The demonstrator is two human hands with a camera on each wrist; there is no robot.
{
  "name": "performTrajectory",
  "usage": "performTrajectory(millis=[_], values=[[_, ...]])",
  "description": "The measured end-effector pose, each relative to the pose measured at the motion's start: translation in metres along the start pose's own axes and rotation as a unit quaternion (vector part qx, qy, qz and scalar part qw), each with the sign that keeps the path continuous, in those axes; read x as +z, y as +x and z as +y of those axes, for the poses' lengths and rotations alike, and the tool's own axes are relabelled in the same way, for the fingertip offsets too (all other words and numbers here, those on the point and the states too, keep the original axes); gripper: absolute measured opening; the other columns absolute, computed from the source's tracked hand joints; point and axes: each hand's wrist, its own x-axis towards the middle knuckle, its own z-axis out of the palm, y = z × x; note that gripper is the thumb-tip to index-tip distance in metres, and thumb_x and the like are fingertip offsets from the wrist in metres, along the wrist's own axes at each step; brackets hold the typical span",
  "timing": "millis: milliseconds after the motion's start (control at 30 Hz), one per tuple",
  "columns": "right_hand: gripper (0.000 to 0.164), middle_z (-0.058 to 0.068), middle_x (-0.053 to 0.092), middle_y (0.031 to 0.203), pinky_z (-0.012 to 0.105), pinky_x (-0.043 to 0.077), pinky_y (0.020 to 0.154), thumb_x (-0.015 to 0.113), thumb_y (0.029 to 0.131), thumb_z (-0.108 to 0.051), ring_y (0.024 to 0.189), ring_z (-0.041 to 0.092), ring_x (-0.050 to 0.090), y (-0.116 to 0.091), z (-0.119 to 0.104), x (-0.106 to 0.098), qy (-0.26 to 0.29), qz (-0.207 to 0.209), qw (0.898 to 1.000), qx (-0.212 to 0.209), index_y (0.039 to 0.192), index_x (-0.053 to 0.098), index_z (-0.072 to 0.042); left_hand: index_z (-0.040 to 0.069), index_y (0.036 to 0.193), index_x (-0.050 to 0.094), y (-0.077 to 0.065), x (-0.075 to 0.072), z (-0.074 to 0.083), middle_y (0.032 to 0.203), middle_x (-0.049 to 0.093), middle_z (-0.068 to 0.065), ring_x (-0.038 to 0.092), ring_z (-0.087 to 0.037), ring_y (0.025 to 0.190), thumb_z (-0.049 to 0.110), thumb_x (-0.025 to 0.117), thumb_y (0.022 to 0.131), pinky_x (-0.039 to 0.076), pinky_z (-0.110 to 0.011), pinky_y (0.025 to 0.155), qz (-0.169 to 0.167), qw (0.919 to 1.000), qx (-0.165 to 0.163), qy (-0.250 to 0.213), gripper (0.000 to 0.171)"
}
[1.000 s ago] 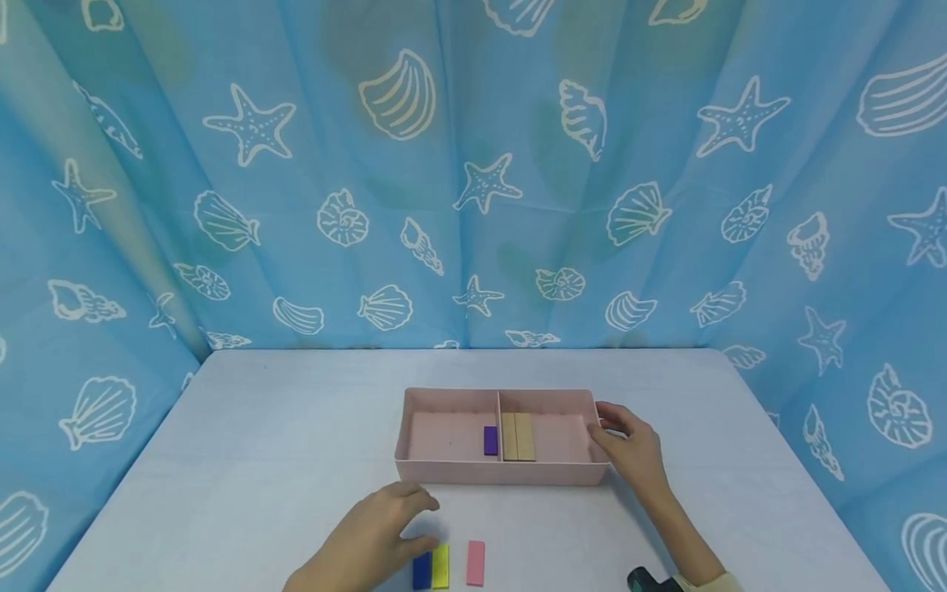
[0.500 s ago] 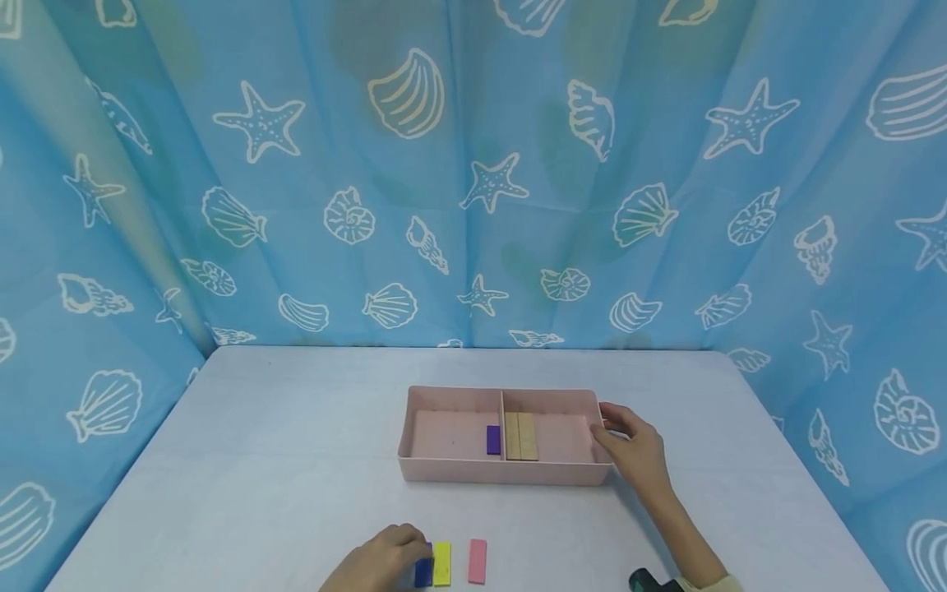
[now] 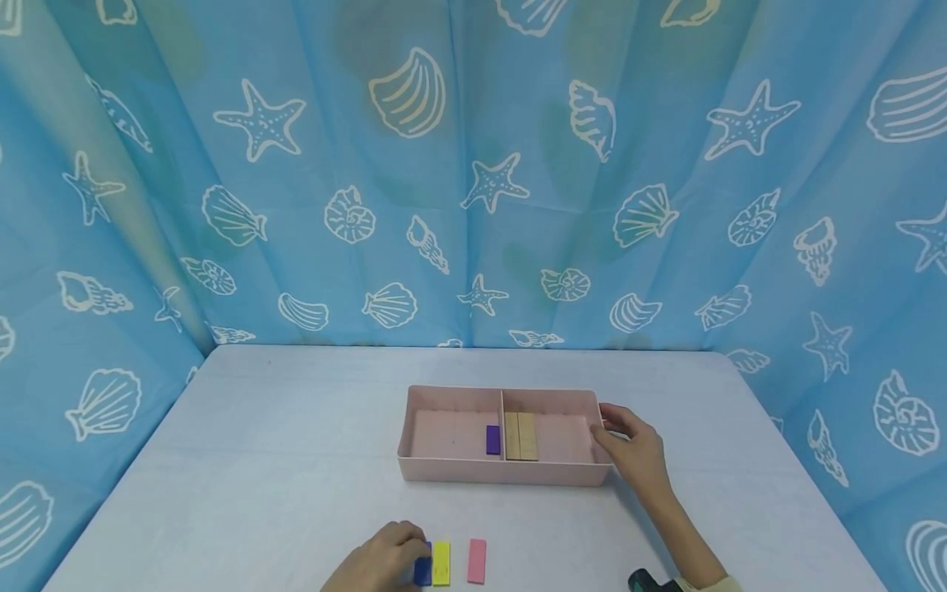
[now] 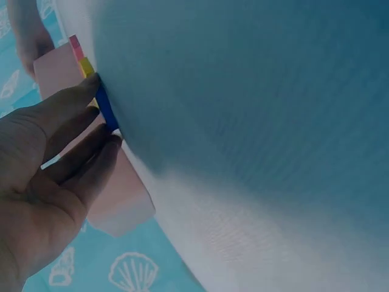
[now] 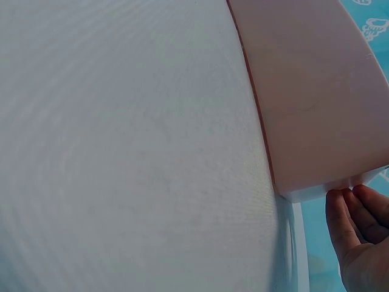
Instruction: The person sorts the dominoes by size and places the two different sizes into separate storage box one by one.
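Observation:
My left hand [image 3: 381, 557] pinches a dark blue block [image 3: 422, 564] at the table's near edge. In the left wrist view the thumb and fingers hold the blue block [image 4: 107, 108] at its ends. A yellow block [image 3: 441, 563] stands close beside it, and a pink block [image 3: 477, 561] lies a little farther right. My right hand [image 3: 638, 448] grips the right end of a pink two-compartment box [image 3: 444, 471], thumb over the rim. In the right wrist view its fingertips [image 5: 335, 196] touch the end wall from outside.
Inside the box, a purple block [image 3: 492, 440] sits left of the divider, and two wooden blocks [image 3: 521, 436] lie side by side right of it. A dark green-black object [image 3: 644, 580] is at the right wrist. A blue shell-patterned curtain [image 3: 473, 181] surrounds the white table [image 3: 296, 427].
My left hand has come down and right from near the box's front, and its fingers have closed on the blue block. The right hand has stayed at the box's end.

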Motion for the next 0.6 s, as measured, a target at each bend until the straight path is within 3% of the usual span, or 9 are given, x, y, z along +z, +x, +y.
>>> performTrajectory(millis=[367, 600], values=[[0.040, 0.015, 0.063, 0.128, 0.009, 0.045, 0.085, 0.067, 0.094, -0.016, 0.113, 0.029, 0.059, -0.0001, 0.0032, 0.0006, 0.002, 0.013, 1.000, -0.022, 0.130, 0.060, -0.001, 0.005, 0.102, 0.072, -0.0021, 0.0012, 0.0009, 0.104, 0.063, 0.000, 0.059, -0.012, 0.097, 0.019, 0.083, 0.081, 0.054, -0.028, 0.086, 0.015, 0.9998, 0.014, 0.000, 0.027], [0.039, 0.015, 0.064, 0.127, 0.021, 0.051, 0.090, 0.067, 0.093, -0.015, 0.112, 0.028, 0.060, -0.0009, 0.0014, 0.0010, -0.008, 0.019, 1.000, -0.021, 0.129, 0.061, -0.001, 0.005, 0.102, 0.073, -0.0024, -0.0003, -0.0012, 0.103, 0.063, 0.000, 0.060, -0.013, 0.096, 0.019, 0.082, 0.081, 0.055, -0.030, 0.086, 0.011, 0.9999, 0.009, -0.007, 0.027]])
